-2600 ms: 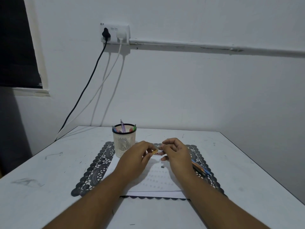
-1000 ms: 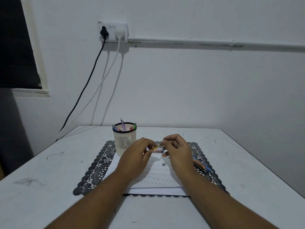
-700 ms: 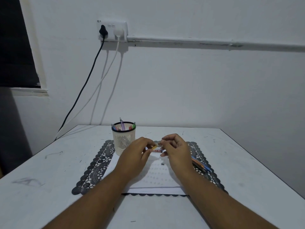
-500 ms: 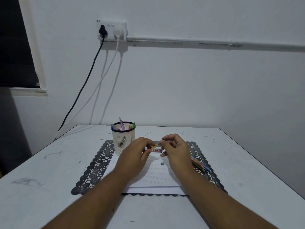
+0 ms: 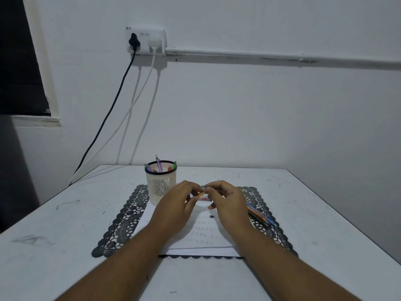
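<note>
Head view, from the left: a dark window [image 5: 19, 55] sits at the edge of the wall, and a black cable [image 5: 104, 124] runs down from the wall socket [image 5: 146, 41] towards the worktop [image 5: 65, 235]. On the worktop lies a black lace mat [image 5: 128, 216]. At its far left corner a cream slotted pen holder [image 5: 161, 185] stands upright with a few coloured pens [image 5: 159, 166] in it.

Just right of the holder is the left hand [image 5: 175, 210]. Its fingers are curled in, with thumb and forefinger closed on the yellow end of a small white item [image 5: 202, 197] with red print. What the item is, I cannot tell at this size. It is held up between the two hands, above the far part of a paper sheet [image 5: 204, 235] that lies on the mat.

The right hand [image 5: 227, 206] meets it from the other side. Its fingers are also bent and pinch the white end, and the two sets of fingertips nearly touch. A tiny dark speck [image 5: 212, 217] lies on the sheet below the right hand. Further right, two orange and blue pencils [image 5: 260, 217] lie slantwise on the mat, partly hidden by the right wrist.
</note>
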`<state>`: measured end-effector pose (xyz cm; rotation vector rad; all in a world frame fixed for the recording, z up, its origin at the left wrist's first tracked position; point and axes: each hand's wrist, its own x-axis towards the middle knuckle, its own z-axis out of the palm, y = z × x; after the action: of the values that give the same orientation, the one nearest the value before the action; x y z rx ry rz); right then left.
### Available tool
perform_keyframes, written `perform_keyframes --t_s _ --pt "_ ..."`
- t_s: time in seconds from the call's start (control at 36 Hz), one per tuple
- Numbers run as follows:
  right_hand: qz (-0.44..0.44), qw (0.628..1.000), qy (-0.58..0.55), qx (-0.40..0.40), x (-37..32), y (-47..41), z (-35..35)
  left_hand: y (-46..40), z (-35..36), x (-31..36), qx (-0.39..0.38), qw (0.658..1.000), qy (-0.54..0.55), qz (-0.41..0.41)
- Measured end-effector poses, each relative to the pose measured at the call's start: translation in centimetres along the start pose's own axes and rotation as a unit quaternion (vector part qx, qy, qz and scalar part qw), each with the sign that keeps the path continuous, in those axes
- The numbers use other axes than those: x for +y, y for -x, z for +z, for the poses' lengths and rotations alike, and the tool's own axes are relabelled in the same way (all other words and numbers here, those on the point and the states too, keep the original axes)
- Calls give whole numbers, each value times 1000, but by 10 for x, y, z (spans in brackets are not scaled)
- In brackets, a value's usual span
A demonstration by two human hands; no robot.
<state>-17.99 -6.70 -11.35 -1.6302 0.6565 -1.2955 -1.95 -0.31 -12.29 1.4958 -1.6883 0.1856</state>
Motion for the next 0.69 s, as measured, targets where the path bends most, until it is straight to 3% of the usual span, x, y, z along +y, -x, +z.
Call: perform_keyframes --t_s 0.39,0.58,0.69 --pt "-99 980 166 -39 -1 1 -3 -1 -3 0 31 999 18 -11" --pt "15 979 198 -32 10 -17 -21 -1 -5 1 75 994 63 -40" --pt "45 950 292 -98 9 -17 -33 1 -5 2 93 990 87 -57"
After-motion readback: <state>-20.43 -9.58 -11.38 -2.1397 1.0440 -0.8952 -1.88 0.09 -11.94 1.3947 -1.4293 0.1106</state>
